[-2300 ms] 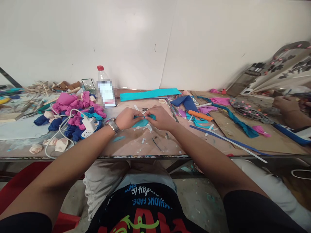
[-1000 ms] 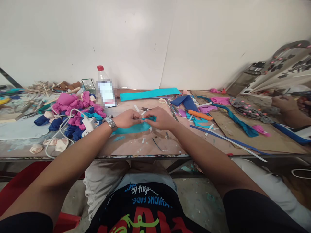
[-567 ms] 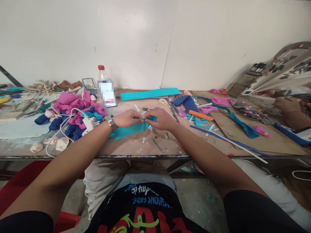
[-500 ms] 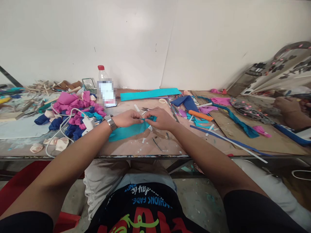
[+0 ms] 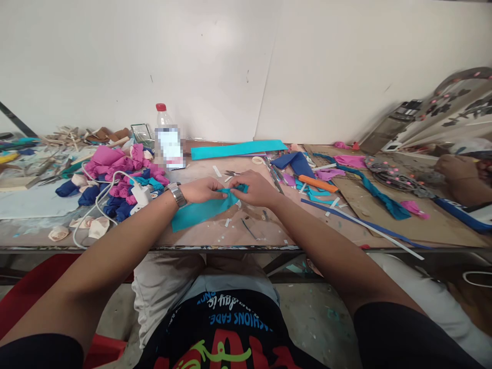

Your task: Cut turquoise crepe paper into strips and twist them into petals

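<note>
A turquoise crepe paper strip (image 5: 200, 212) is pinched between both hands, its longer part spreading left over the tabletop. My left hand (image 5: 203, 190), with a metal watch (image 5: 177, 195) at the wrist, is closed on the strip's gathered middle. Right beside it, my right hand (image 5: 249, 187) pinches the strip's crumpled end; its fingertips partly hide the folds. Small pliers (image 5: 231, 173) lie just behind the hands. Farther back, a second turquoise strip (image 5: 238, 148) lies flat along the wall.
At left, pink and blue paper rosettes (image 5: 111, 164) lie heaped around a white power adapter (image 5: 141, 193). A phone (image 5: 169, 148) leans on a red-capped bottle (image 5: 161, 108). An orange-handled cutter (image 5: 317, 183) and paper scraps lie right. A co-worker's hand (image 5: 453, 171) is at far right.
The left fingers have shifted slightly on the strip, and its left part lies a little more spread and lower. The right hand stays nearly in place.
</note>
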The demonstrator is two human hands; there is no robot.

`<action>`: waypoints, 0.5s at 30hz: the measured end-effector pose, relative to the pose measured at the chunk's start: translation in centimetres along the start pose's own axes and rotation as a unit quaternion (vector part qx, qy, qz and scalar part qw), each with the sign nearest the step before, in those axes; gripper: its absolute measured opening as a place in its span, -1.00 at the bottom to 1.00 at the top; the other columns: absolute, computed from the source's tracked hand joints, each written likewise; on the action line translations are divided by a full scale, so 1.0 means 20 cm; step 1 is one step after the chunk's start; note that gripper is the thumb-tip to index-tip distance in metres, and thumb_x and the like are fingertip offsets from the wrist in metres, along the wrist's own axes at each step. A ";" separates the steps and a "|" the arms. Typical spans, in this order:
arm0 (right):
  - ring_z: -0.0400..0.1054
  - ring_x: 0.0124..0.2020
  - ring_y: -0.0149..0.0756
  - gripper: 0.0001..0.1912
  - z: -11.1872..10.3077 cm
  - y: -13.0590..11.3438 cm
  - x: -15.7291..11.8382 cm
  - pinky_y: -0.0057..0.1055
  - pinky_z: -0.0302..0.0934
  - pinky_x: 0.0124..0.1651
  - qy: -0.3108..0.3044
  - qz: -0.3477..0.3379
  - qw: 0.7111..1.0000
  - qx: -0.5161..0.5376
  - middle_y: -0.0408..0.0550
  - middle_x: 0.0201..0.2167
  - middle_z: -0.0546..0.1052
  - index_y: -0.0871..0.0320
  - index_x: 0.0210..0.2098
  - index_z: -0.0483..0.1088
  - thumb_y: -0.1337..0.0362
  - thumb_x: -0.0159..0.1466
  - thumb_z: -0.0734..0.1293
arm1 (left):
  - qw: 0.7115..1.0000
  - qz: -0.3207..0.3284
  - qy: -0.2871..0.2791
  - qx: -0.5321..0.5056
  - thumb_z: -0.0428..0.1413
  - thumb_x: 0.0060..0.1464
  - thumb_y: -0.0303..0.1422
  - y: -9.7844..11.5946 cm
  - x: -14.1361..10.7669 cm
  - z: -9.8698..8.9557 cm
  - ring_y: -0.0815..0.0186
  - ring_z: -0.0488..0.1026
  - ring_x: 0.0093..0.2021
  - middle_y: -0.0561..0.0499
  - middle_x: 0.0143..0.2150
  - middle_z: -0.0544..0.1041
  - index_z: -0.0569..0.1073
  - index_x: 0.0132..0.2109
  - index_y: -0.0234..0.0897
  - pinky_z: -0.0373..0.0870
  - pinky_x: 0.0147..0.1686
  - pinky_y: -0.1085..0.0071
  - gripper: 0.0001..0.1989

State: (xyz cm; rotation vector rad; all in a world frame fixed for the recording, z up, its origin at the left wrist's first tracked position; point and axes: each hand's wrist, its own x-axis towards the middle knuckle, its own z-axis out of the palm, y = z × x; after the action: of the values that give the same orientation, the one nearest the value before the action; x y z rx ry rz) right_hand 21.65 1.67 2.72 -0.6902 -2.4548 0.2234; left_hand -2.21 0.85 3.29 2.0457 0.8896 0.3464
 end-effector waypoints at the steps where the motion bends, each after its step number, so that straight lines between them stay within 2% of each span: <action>1: 0.50 -0.27 -0.20 -0.88 0.00 0.00 0.00 -0.25 0.23 -0.03 0.001 -0.003 1.000 0.000 -0.10 -0.35 0.65 0.09 -0.26 0.55 0.26 0.28 0.34 | 1.000 0.001 0.004 -0.001 0.16 0.17 -0.06 0.00 0.00 0.00 0.42 -0.01 -0.51 0.14 -0.55 0.07 0.25 -0.51 -0.25 -0.06 -0.47 0.39 -0.55; 5: 0.51 -0.23 -0.18 -0.87 0.01 0.01 -0.01 -0.24 0.23 0.01 0.005 -0.009 1.000 -0.007 -0.09 -0.29 0.67 0.08 -0.24 0.56 0.27 0.30 0.34 | 1.000 0.022 0.013 -0.006 0.14 0.20 -0.07 -0.01 0.01 0.00 0.41 0.05 -0.48 0.12 -0.53 0.16 0.37 -0.45 -0.29 0.00 -0.45 0.40 -0.59; 11: 0.55 -0.18 -0.19 -0.87 0.01 0.02 0.00 -0.24 0.24 0.04 0.003 -0.021 1.000 0.004 -0.10 -0.23 0.70 0.07 -0.22 0.58 0.26 0.31 0.35 | 0.999 0.025 0.023 0.025 0.11 0.22 -0.06 -0.03 0.02 0.00 0.43 0.00 -0.49 0.15 -0.55 0.09 0.34 -0.47 -0.29 -0.05 -0.46 0.41 -0.56; 15: 0.55 -0.16 -0.17 -0.86 0.01 0.02 0.00 -0.23 0.25 0.02 0.006 -0.028 1.000 -0.001 -0.10 -0.22 0.71 0.06 -0.22 0.59 0.26 0.33 0.35 | 0.999 0.022 0.021 -0.008 0.14 0.18 -0.09 -0.03 0.02 0.00 0.41 0.11 -0.47 0.12 -0.54 0.26 0.47 -0.41 -0.32 0.05 -0.42 0.42 -0.62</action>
State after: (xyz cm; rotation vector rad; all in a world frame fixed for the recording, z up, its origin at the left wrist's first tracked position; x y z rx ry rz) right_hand 21.67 2.00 2.45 -0.6203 -2.4600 0.1935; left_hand -2.13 1.37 2.80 2.0521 0.8650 0.4222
